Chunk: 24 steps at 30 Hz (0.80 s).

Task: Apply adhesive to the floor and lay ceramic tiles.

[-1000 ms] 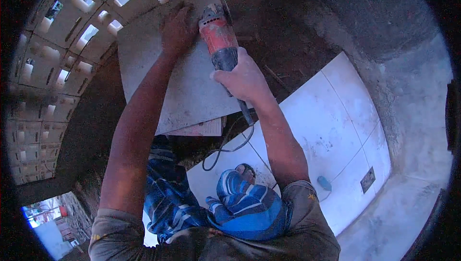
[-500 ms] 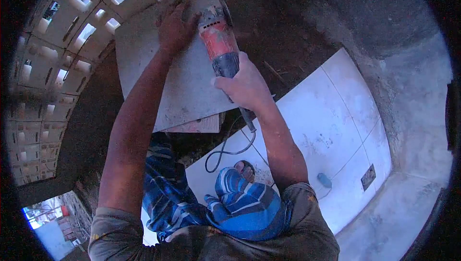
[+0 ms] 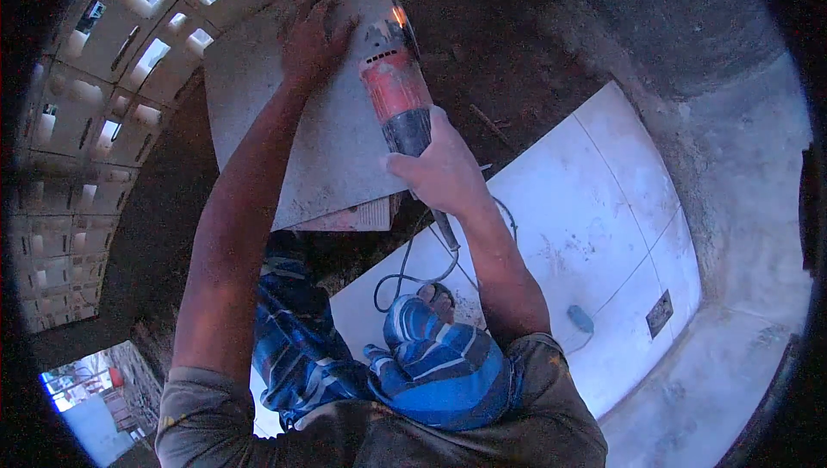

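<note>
My right hand (image 3: 439, 162) wraps round the black rear grip of a red angle grinder (image 3: 396, 89). The grinder's head lies at the right edge of a large grey tile (image 3: 336, 149), and an orange glow shows beside its disc. Fingers spread, my left hand (image 3: 314, 46) presses flat on the upper part of that tile, left of the grinder. From the grinder's rear a dark cord (image 3: 418, 278) loops down near my foot. Under the tile's near edge, part of a ribbed tile (image 3: 353, 216) sticks out.
White floor tiles (image 3: 551, 184) with a small square drain cover (image 3: 659, 314) lie to the right. A small blue object (image 3: 581, 319) sits on them. A pierced block wall (image 3: 95, 132) rises at the left, a bare grey wall (image 3: 749, 140) at the right. Dark soil (image 3: 482, 54) borders the tile.
The grinder and my right hand have come slightly nearer to me along the tile's edge. An orange glow has appeared at the disc. The cord has shifted; my left hand stays on the tile.
</note>
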Each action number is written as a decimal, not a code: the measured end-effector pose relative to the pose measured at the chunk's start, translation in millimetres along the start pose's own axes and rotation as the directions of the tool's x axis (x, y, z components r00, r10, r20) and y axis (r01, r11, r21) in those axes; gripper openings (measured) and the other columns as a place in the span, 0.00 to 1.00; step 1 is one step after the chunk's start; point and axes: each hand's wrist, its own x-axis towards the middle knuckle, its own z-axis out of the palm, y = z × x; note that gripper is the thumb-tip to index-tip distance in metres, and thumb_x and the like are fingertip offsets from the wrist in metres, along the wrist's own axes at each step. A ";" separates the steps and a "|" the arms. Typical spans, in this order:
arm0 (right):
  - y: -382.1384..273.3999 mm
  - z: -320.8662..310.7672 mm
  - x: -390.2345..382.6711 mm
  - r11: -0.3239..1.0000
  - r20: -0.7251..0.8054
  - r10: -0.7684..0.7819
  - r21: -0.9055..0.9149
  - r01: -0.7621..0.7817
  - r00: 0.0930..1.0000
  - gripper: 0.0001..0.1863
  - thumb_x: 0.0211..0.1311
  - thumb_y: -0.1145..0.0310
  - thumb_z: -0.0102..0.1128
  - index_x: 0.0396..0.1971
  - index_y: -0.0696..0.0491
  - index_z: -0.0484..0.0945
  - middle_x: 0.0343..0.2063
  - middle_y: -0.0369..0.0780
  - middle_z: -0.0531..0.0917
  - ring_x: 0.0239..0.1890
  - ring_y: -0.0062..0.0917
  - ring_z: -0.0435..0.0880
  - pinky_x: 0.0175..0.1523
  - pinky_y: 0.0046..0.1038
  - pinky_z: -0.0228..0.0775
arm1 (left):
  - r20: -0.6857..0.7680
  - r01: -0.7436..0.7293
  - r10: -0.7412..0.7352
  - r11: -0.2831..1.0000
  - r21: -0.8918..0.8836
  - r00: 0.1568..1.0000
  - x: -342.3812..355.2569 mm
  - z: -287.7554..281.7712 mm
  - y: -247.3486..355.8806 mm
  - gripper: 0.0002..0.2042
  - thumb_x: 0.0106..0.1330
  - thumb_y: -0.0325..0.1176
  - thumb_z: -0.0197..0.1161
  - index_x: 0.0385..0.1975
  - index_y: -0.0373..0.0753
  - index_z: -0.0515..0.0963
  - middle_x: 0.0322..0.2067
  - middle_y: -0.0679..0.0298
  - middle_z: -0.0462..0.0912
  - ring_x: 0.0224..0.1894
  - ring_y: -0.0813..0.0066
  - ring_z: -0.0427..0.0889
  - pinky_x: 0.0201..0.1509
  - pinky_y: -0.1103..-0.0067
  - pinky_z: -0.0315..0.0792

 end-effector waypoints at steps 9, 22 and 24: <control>8.1 5.9 -12.9 0.999 0.013 -0.008 0.041 0.008 1.000 0.40 0.43 0.58 0.71 0.56 0.60 0.66 0.43 0.52 0.79 0.48 0.44 0.80 0.56 0.39 0.69 | -0.025 -0.041 0.041 0.999 0.027 0.999 1.1 12.7 -19.9 0.35 0.64 0.66 0.51 0.63 0.45 0.70 0.65 0.58 0.66 0.68 0.57 0.64 0.71 0.53 0.49; 17.0 11.5 -26.8 0.999 -0.011 -0.023 0.032 0.024 1.000 0.40 0.42 0.58 0.71 0.55 0.61 0.66 0.43 0.53 0.79 0.46 0.44 0.80 0.55 0.38 0.69 | -0.011 -0.030 0.031 0.996 0.083 0.999 3.0 -2.7 -4.1 0.42 0.56 0.71 0.56 0.63 0.45 0.69 0.65 0.55 0.67 0.68 0.52 0.63 0.72 0.54 0.49; 23.0 9.2 -28.8 1.000 -0.024 -0.018 0.014 0.018 1.000 0.40 0.42 0.58 0.71 0.55 0.61 0.66 0.43 0.53 0.79 0.46 0.44 0.80 0.55 0.38 0.69 | -0.006 -0.007 0.008 0.999 0.054 1.000 0.1 -4.4 10.0 0.42 0.56 0.71 0.56 0.63 0.44 0.69 0.65 0.55 0.67 0.68 0.52 0.64 0.72 0.54 0.50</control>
